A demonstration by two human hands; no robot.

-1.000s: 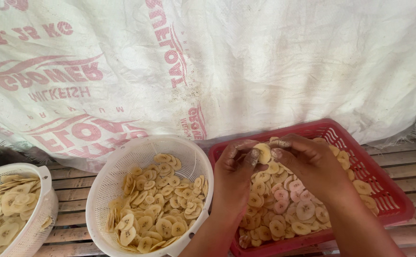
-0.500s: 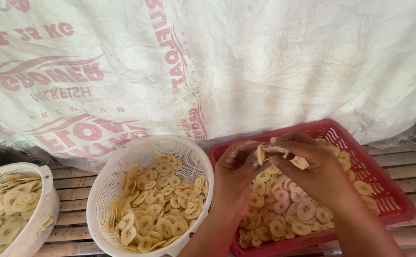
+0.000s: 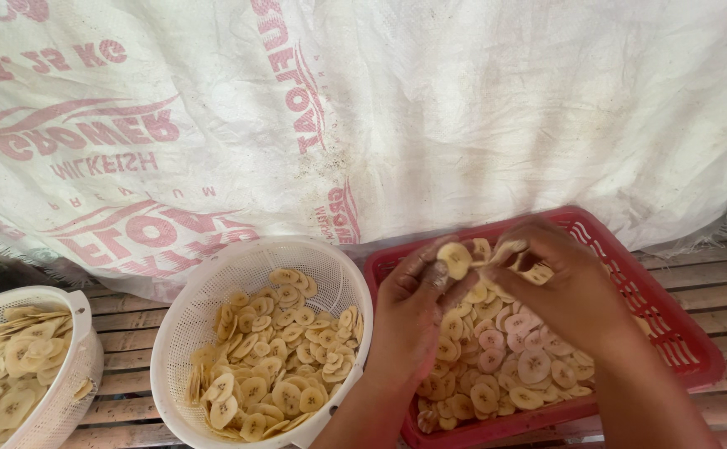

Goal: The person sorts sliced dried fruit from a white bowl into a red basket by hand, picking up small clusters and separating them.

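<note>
Slatted bench (image 3: pixel 713 283), white sack (image 3: pixel 463 108) behind | left hand (image 3: pixel 409 312) pinches banana slice (image 3: pixel 453 259) over red crate (image 3: pixel 688 333) | right hand (image 3: pixel 567 291) curled, gripping slices (image 3: pixel 513 249) | white colander (image 3: pixel 214 291) at crate's left edge.

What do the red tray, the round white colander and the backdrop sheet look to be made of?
Red tray: likely moulded plastic, slotted walls, slight sheen. White colander: likely plastic, fine perforated mesh, smooth rim. Backdrop sheet: seemingly woven sacking, matte, creased, frayed along its lower edge.
</note>
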